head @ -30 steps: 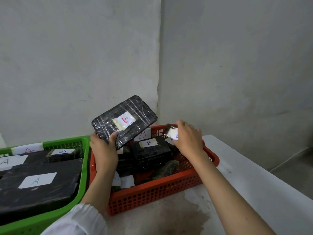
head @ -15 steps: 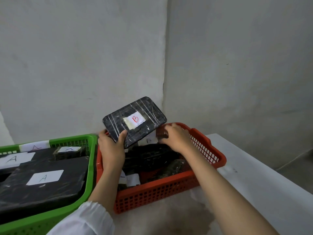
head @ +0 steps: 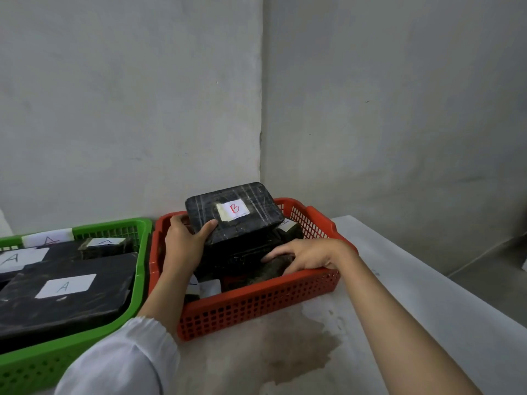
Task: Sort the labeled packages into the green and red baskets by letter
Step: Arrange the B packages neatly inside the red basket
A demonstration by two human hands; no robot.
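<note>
The left hand (head: 182, 246) grips a black package marked B (head: 233, 213) over the red basket (head: 256, 303). At four o'clock from it, the right hand (head: 310, 253) rests on darker packages (head: 273, 267) inside. The green basket (head: 137, 283) sits at nine o'clock.

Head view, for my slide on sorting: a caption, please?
Left hand lowers a B-labeled package into the red basket while right hand steadies another.

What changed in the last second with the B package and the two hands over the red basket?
The left hand lowered the B package from above the red basket onto the packages inside, still gripping it. The right hand let go of a small labeled package and now reaches among the packages near the front wall. The green basket and its A packages stayed put.
</note>
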